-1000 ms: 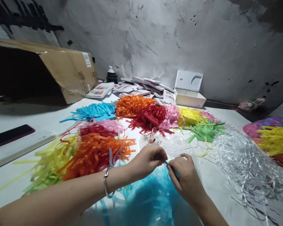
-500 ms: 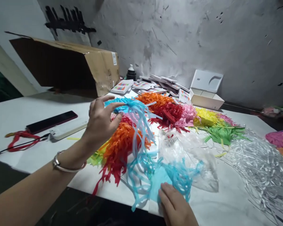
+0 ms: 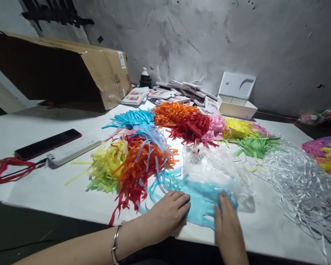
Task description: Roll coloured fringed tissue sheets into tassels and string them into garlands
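A sheet of light blue tissue paper (image 3: 199, 211) with fringed ends lies at the table's front edge. My left hand (image 3: 168, 215) rests on its left part, fingers close together and laid down over the paper. On the right side, the stretched fingers of my right hand (image 3: 229, 224) lie flat on the fringe, slightly blurred. Loose blue strips spread beyond both hands. Left of the sheet sits an orange fringed bunch (image 3: 143, 158), with pale blue strips draped over its top. Just behind the sheet is a crumpled clear plastic bag (image 3: 215, 163).
Fringed bunches in blue (image 3: 134, 117), orange (image 3: 175, 113) and other colours form an arc. Silver cords (image 3: 300, 180) lie at right. A phone (image 3: 48, 143), a white power bank (image 3: 74, 150), a cardboard box (image 3: 110, 73), printed packets (image 3: 135, 95) and a white box (image 3: 237, 107) stand farther out.
My left hand has come down from the blue strips over the bunches onto the sheet. My right hand has shifted right, and the sheet is spread wider. The view has moved slightly.
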### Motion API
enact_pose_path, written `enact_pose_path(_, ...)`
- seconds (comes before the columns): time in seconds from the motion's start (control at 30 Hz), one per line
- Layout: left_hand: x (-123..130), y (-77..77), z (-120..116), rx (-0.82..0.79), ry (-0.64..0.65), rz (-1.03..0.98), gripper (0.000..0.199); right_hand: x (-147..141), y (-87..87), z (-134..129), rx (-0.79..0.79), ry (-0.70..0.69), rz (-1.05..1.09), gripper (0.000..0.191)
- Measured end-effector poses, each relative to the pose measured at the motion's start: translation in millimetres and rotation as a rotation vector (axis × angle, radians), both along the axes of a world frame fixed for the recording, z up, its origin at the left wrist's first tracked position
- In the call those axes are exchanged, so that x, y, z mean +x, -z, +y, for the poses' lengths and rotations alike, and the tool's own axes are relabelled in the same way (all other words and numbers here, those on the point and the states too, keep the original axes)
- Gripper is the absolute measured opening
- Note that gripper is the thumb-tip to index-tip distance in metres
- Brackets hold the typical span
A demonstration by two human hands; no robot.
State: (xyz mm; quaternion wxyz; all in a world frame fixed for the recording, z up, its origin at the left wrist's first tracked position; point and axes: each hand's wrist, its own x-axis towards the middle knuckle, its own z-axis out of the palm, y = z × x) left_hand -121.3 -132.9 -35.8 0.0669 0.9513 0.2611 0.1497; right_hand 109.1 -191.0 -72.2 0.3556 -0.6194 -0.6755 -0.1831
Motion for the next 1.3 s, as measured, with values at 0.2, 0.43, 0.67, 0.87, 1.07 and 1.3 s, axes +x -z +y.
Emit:
enact_pose_path(0.2, -6, 2.0, 3, -0.057, 0.050, -0.071, 0.018, -6, -19.3, -19, -0.001, -0.324, -0.192, 0.034)
enact_pose_path(0.43, -10, -21.7, -1, -0.246, 0.089, -0.046, 0.040, -15, -14.0, -13, -0.015, -0.548, -0.326, 0.034)
enact_pose_path(0.67, -50, -55.2, 27, -0.256, -0.209, 0.268, 0.015, -9, -3.9, -19, -0.020, -0.566, -0.229, 0.034)
enact_pose_path(0.87, -41, -55.0, 8, -0.194, -0.035, -0.019, 0.057, -13, -4.9, -16, -0.036, -0.553, -0.167, 0.034)
enact_pose_path(1.07, -9, -10.7, 3, -0.260, 0.020, -0.060, 0.023, -15, -12.1, -16, -0.133, -0.527, 0.013, 0.032)
enact_pose_path(1.3, 6, -22.7, 26, -0.388, -0.312, 0.226, 0.015, -22, -12.1, 2, -0.145, -0.260, 0.094, 0.010)
